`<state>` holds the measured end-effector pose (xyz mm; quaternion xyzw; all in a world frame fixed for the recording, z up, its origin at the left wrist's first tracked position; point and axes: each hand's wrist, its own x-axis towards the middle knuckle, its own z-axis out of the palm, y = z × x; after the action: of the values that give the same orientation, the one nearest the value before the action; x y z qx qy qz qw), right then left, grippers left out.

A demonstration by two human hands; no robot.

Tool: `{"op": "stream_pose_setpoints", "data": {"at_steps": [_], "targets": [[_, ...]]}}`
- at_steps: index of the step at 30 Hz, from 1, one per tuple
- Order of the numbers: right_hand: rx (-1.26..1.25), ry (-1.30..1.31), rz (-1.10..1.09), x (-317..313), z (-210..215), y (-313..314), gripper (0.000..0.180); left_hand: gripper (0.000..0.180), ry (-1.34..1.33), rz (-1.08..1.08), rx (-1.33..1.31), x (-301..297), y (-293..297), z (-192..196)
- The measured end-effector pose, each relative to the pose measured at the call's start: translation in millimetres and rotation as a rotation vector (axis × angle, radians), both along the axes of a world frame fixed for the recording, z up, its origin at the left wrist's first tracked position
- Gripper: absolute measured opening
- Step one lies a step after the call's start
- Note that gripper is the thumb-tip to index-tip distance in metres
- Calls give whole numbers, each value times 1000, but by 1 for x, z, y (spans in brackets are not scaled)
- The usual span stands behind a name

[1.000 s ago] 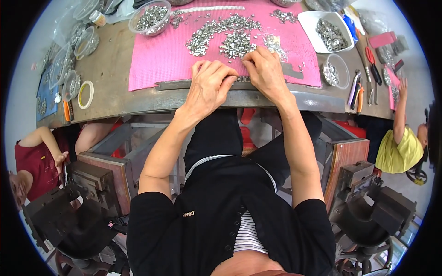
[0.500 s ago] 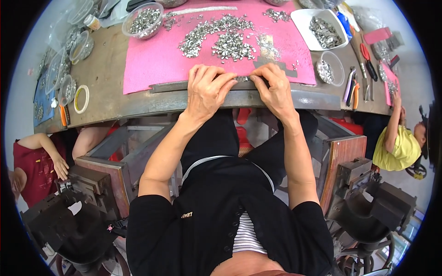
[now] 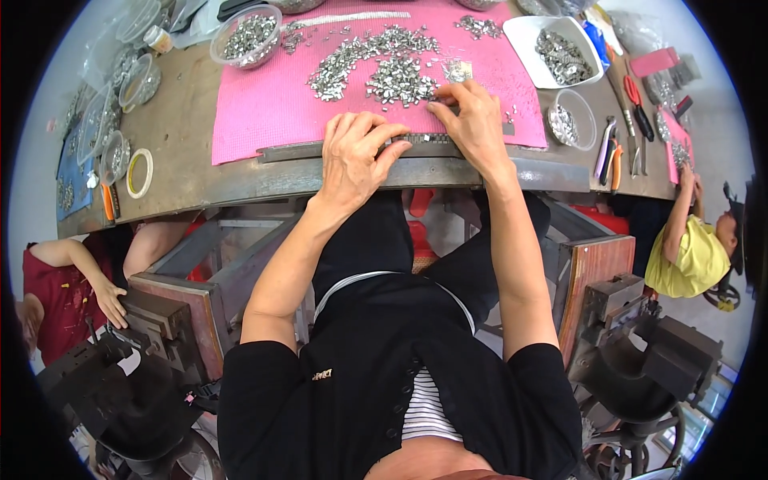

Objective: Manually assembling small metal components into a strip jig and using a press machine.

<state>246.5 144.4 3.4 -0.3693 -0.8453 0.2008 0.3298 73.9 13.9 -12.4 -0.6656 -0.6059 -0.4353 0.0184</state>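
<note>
The right hand [image 3: 474, 126], at the row [image 3: 432, 138] of small metal pieces half a second ago, has moved up the pink mat to the pile [image 3: 400, 80], its fingertips now at the heap's near right side. More of the row shows between the hands, while less of the grey plate [image 3: 508, 129] does. At far left, a co-worker's hand [image 3: 110, 304] has lowered to a machine [image 3: 150, 318]; at right, another's raised arm [image 3: 680, 210] has come down.

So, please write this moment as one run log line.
left hand: over dark metal bar; right hand: near pile of metal pieces; pink mat: beneath pile; white tray: at mat's right edge
</note>
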Motion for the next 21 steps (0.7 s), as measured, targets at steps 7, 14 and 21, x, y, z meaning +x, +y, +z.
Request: {"op": "stream_pose_setpoints", "data": {"at_steps": [7,14,21], "targets": [[129,-135,-4,4,-3,5,12,19,73,-16,-6,17,6,7],[139,-61,113,21,4,-9,7,16,71,7,23,27,17,-5],[150,35,141,25,-1,-35,6,13,64,27,62,30,17,-6]]}}
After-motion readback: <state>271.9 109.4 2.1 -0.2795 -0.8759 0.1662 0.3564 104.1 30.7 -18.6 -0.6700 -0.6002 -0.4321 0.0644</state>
